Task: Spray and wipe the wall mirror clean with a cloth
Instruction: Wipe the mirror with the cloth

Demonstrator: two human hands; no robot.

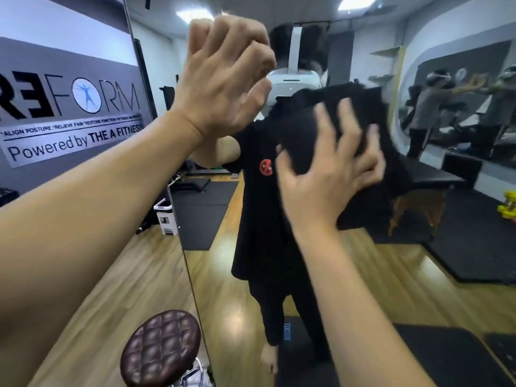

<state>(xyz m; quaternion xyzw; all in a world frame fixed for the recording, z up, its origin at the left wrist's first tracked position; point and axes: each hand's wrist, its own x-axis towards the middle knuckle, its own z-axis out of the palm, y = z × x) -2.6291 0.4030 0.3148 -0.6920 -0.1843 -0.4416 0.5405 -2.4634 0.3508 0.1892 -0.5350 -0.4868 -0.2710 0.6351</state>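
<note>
Left hand [223, 79] raised, fingers loosely curled, holding nothing. Right hand [332, 169], fingers spread, presses one black cloth [321, 118] flat against mirror [307, 261]; cloth's long axis unclear.

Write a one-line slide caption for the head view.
Right hand presses a black cloth against the wall mirror; left hand touches the glass.

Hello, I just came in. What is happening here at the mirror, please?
A person is wiping the wall mirror. The right hand presses a black cloth flat against the glass with spread fingers. The left hand is raised beside it, fingers loosely curled, holding nothing. No spray bottle is in view. A brown padded stool stands below.
</note>
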